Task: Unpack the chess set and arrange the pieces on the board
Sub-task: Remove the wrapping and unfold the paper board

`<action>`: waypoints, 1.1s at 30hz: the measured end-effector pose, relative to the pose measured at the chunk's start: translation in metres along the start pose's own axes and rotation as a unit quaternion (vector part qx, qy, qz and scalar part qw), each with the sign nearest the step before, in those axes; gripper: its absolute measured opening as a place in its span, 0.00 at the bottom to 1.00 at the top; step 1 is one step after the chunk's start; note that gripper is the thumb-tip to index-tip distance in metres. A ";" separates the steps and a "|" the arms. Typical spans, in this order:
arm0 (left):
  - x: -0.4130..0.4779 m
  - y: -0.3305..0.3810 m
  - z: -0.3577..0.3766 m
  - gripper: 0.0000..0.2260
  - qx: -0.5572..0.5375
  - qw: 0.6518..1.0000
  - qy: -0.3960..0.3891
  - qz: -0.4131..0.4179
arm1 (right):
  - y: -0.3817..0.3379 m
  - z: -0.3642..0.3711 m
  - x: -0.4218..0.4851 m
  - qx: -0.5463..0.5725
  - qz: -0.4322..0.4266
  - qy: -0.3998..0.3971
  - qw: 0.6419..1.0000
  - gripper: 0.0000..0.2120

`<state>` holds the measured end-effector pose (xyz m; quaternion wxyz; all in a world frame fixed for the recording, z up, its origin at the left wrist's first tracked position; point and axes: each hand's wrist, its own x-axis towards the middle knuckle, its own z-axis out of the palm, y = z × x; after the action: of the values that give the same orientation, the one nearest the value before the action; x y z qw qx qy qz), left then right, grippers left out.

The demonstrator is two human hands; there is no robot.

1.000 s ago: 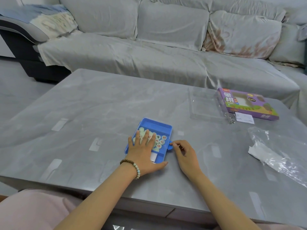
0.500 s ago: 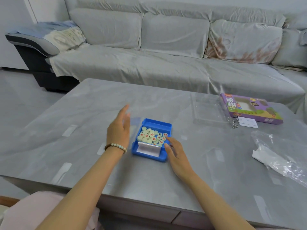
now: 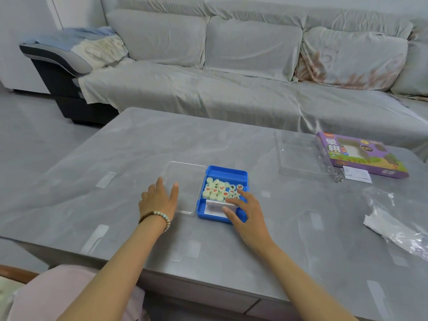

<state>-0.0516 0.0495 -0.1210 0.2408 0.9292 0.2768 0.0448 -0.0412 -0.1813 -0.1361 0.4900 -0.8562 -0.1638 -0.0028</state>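
Head view: right hand over blue tray of pieces (clear lid alongside)

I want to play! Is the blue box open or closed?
Open. The blue box shows its round pieces uncovered, and its clear lid lies flat on the table beside it.

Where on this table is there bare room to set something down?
Left of the clear plastic lid, and the far strip behind the blue plastic case. The right end is crowded: clear tray, purple cardboard box, crumpled plastic bag.
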 end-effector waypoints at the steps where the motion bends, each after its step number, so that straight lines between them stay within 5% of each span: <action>1: -0.001 -0.001 0.002 0.27 0.000 1.000 0.003 0.004 | -0.002 -0.001 0.001 0.018 0.011 -0.007 1.000 0.10; 4: -0.006 0.004 0.007 0.26 0.053 0.997 0.016 0.060 | -0.001 -0.002 0.006 0.019 0.027 -0.022 0.999 0.14; 8: -0.012 0.015 0.021 0.23 0.090 0.975 -0.090 0.180 | 0.005 -0.002 0.012 0.004 0.035 -0.019 0.999 0.13; 14: 0.008 0.002 0.023 0.22 0.109 0.979 -0.120 0.122 | -0.010 0.001 0.038 0.076 0.066 -0.017 0.995 0.05; 33: 0.132 -0.133 -0.062 0.22 0.078 0.990 -0.066 -0.101 | -0.096 0.171 0.156 0.333 0.151 0.015 0.931 0.06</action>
<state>-0.0193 0.2432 -0.1360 0.1889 0.9132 0.3557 -0.0627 0.0528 0.0508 -0.1185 0.7441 -0.6582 -0.0168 0.1133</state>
